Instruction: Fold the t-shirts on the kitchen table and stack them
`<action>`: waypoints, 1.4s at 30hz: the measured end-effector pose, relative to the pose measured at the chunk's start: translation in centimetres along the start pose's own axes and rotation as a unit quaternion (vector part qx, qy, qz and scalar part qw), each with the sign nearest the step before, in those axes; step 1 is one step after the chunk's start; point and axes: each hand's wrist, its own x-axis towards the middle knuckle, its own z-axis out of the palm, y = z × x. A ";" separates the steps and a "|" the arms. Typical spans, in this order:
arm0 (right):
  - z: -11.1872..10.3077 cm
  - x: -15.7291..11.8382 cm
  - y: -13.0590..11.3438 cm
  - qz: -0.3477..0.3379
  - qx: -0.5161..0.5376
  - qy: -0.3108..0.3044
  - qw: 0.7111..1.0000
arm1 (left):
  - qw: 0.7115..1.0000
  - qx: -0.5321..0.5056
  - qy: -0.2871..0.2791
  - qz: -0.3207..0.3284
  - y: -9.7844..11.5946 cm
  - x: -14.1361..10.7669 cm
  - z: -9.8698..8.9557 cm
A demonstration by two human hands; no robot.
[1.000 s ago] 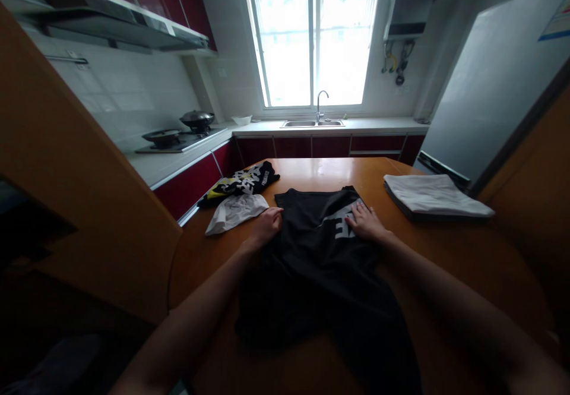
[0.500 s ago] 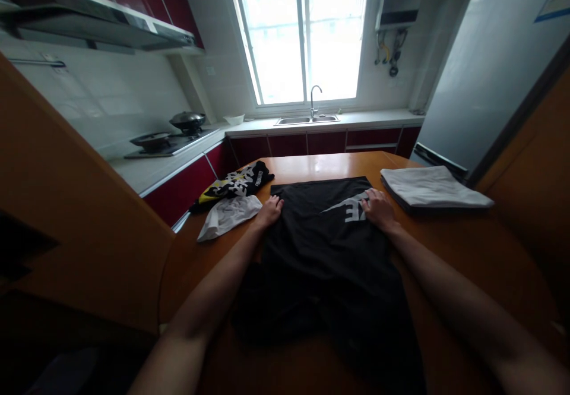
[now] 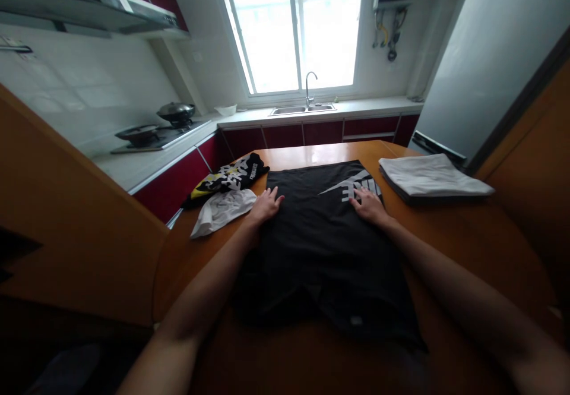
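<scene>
A black garment [image 3: 320, 234] with grey lettering lies spread over the wooden table [image 3: 472, 264] in front of me. My left hand [image 3: 266, 205] rests on its upper left edge, fingers apart, holding nothing. On the grey lettering near the upper right edge lies my right hand [image 3: 369, 205], its fingers spread flat. Left of my left hand is a crumpled white cloth [image 3: 218, 212], touching a black, yellow and white garment [image 3: 231, 176] behind it. The near end of the black garment is rumpled and dark.
Folded white and dark cloths [image 3: 436, 176] lie at the table's right side. Beyond the table run a counter [image 3: 356, 108] with a sink [image 3: 303, 110] and a stove [image 3: 169, 136] bearing two pans. A fridge [image 3: 472, 74] stands at the right.
My right hand has shifted inward from the garment's right edge onto the lettering, uncovering more of it. My left hand's fingers are more spread. The garment's near end has moved and lies differently.
</scene>
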 end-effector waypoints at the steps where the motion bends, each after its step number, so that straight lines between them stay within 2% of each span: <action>1: -0.2 0.3 0.3 -0.003 0.023 0.024 0.999 | 1.000 0.001 0.001 -0.001 0.0 0.0 -0.3; 4: -1.1 0.6 0.9 0.004 0.062 0.112 0.992 | 1.000 -0.001 -0.009 0.014 0.7 -0.2 -1.6; 7: -2.1 0.6 1.4 0.042 0.066 0.137 0.987 | 0.995 -0.013 -0.065 0.069 3.6 -1.9 -3.3; 9: -2.8 0.6 1.6 0.068 0.068 0.129 0.987 | 0.984 -0.039 -0.103 0.143 6.9 -4.5 -4.4; 10: -3.3 0.5 1.7 0.078 0.067 0.123 0.987 | 0.966 -0.067 -0.120 0.219 8.7 -6.2 -4.7; 12: -4.2 0.3 1.8 0.095 0.058 0.100 0.989 | 0.933 -0.121 -0.126 0.316 12.5 -10.2 -5.0; 14: -5.2 -0.4 1.8 0.106 0.043 0.058 0.992 | 0.908 -0.150 -0.135 0.367 15.6 -14.0 -4.6; 16: -6.1 -1.7 1.9 0.110 0.029 0.020 0.993 | 0.885 -0.152 -0.143 0.416 17.5 -16.9 -3.7; 20: -7.9 -5.6 2.5 0.112 0.011 -0.021 0.993 | 0.857 -0.125 -0.153 0.475 18.4 -19.7 -1.9; 25: -10.4 -12.2 2.6 0.067 0.026 -0.109 0.991 | 0.850 -0.103 -0.097 0.507 18.1 -21.0 -0.3; 27: -11.1 -15.2 2.1 0.021 0.075 -0.135 0.988 | 0.853 -0.127 -0.072 0.501 18.1 -21.1 0.2; 29: -11.4 -18.0 1.3 -0.022 0.151 -0.159 0.975 | 0.857 -0.195 -0.052 0.475 18.2 -20.8 0.4; 31: -11.0 -20.5 0.3 -0.030 0.225 -0.150 0.962 | 0.859 -0.301 -0.039 0.412 18.1 -19.9 0.3; 33: -10.1 -22.3 -0.8 -0.026 0.261 -0.113 0.958 | 0.848 -0.419 -0.049 0.322 17.9 -18.7 0.2; 35: -8.9 -23.3 -2.2 -0.032 0.253 -0.069 0.965 | 0.817 -0.526 -0.082 0.221 17.5 -17.5 0.2; 38: -7.5 -23.2 -4.2 -0.020 0.205 -0.005 0.978 | 0.758 -0.636 -0.114 0.088 16.8 -15.9 0.5; 42: -6.9 -22.0 -6.2 -0.002 0.158 0.064 0.985 | 0.708 -0.703 -0.075 -0.011 15.9 -14.9 0.7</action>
